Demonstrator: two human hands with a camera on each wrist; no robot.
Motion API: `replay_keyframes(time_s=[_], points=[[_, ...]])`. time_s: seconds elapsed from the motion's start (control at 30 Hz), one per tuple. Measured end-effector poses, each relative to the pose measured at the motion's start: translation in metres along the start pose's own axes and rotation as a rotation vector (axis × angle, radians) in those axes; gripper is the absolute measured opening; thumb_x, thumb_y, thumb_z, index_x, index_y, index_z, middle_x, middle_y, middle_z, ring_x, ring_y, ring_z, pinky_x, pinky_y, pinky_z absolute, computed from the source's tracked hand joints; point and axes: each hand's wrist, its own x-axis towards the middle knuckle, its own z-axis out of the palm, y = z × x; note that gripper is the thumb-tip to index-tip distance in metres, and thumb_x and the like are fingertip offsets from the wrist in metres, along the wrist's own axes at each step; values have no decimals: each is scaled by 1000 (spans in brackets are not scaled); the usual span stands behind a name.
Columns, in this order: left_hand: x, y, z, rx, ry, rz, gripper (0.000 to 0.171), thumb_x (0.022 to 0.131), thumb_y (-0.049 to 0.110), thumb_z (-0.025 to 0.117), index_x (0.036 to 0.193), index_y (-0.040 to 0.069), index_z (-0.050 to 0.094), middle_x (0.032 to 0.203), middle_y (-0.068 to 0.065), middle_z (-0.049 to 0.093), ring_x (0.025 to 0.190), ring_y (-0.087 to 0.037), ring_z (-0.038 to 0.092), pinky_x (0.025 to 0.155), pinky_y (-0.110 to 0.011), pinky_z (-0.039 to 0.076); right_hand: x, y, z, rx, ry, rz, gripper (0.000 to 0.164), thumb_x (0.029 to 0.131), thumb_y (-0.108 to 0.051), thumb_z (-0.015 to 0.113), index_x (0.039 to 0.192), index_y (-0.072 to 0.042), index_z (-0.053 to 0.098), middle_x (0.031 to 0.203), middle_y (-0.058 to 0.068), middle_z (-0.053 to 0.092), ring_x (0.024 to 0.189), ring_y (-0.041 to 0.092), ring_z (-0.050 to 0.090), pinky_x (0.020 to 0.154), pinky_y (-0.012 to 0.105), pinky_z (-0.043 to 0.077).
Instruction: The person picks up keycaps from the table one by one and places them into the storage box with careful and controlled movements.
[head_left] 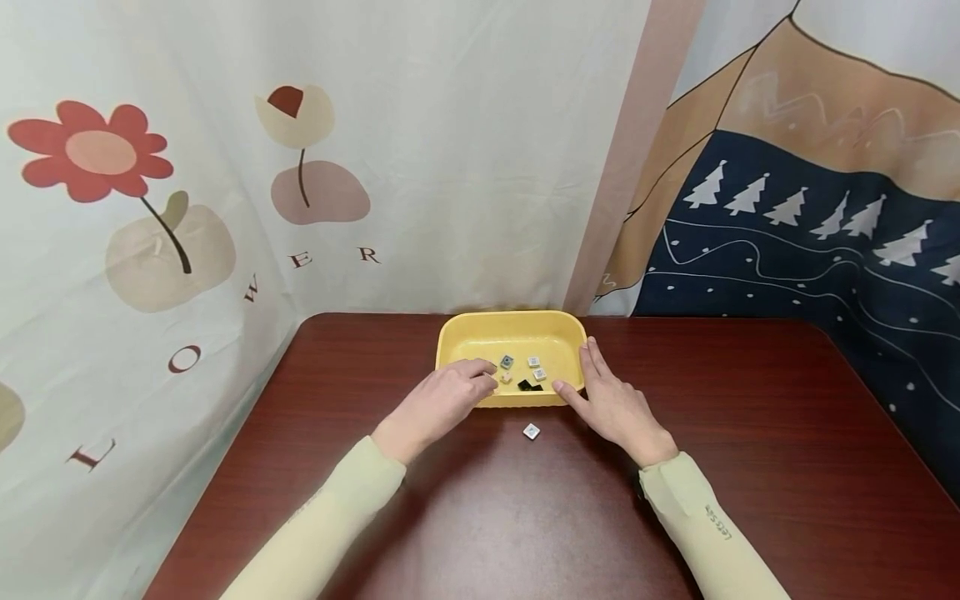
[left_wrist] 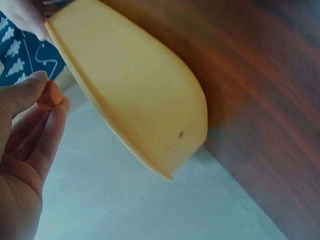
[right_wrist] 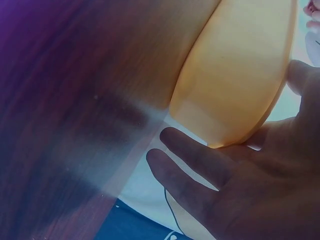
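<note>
A yellow plastic basin (head_left: 517, 326) stands at the far edge of the table. My left hand (head_left: 442, 396) is over its near left part. In the left wrist view, thumb and fingertips pinch a small orange-red block (left_wrist: 50, 96), which the head view does not show clearly. My right hand (head_left: 618, 408) rests on the basin's right corner, its thumb at the near rim and its fingers stretched along the right side. In the basin lie a grey square piece (head_left: 507, 362), two white square pieces (head_left: 539, 375), black pieces (head_left: 527, 387) and a small pale piece (head_left: 506, 378).
One white square piece (head_left: 531, 432) lies on the dark red-brown table (head_left: 750, 467), just in front of the basin. A pale curtain (head_left: 465, 167) with flower prints hangs behind the table, and a navy one with white trees (head_left: 783, 208) hangs at the right.
</note>
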Motion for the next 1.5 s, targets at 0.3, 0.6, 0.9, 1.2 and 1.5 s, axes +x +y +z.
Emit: replay_keyframes(time_s=[0.3, 0.6, 0.9, 1.2, 1.5], points=[[12, -17, 4, -22, -23, -87, 11, 89, 2, 79, 93, 12, 77, 98, -4, 63, 83, -16, 66, 72, -27, 56, 0, 0, -1, 9, -14, 5, 97, 102, -70, 39, 164, 1, 15, 172, 18, 10, 119, 50, 62, 92, 64, 51], [21, -30, 17, 3, -64, -177, 6, 88, 3, 81, 92, 5, 77, 94, -5, 68, 84, -22, 71, 74, -33, 58, 0, 0, -1, 8, -7, 3, 96, 103, -69, 39, 164, 2, 16, 171, 19, 11, 118, 50, 62, 91, 64, 51], [29, -41, 26, 32, -141, -227, 9, 90, 5, 78, 84, 11, 77, 85, -4, 65, 76, -25, 69, 68, -38, 58, 0, 0, -2, 9, -23, 11, 98, 102, -71, 39, 164, 1, 14, 172, 19, 9, 121, 50, 61, 93, 65, 51], [40, -44, 37, 59, -276, -314, 24, 89, -9, 67, 75, 9, 73, 82, -8, 60, 69, -23, 62, 63, -37, 56, 1, -1, -2, 8, -32, 16, 97, 102, -71, 38, 164, 1, 15, 172, 18, 9, 123, 50, 60, 94, 65, 50], [44, -45, 46, 98, -323, -337, 24, 91, -10, 65, 75, 8, 69, 80, -12, 64, 74, -29, 67, 64, -43, 58, 0, -1, -3, 12, -32, 18, 97, 102, -70, 39, 164, 1, 14, 172, 17, 7, 122, 49, 61, 94, 64, 50]])
